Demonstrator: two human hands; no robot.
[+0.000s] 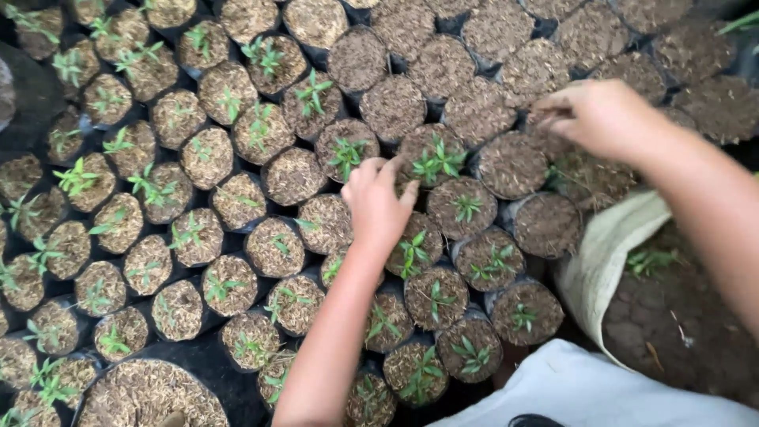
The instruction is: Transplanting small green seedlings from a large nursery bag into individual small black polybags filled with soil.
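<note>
Head view: your left hand (378,207) presses loosely curled fingers into a seedling bag (431,156), while your right hand (594,119) pinches soil at an unplanted bag (512,164) to open a hole

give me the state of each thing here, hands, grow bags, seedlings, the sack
left hand: fingers curled down onto a planted grow bag, palm down
right hand: fingers pinched at the soil of an unplanted bag; what it holds cannot be told
planted bags: upright, packed together, each with a small green seedling
bare bags: filled, no seedling
sack: open, soil and loose seedlings inside
</note>
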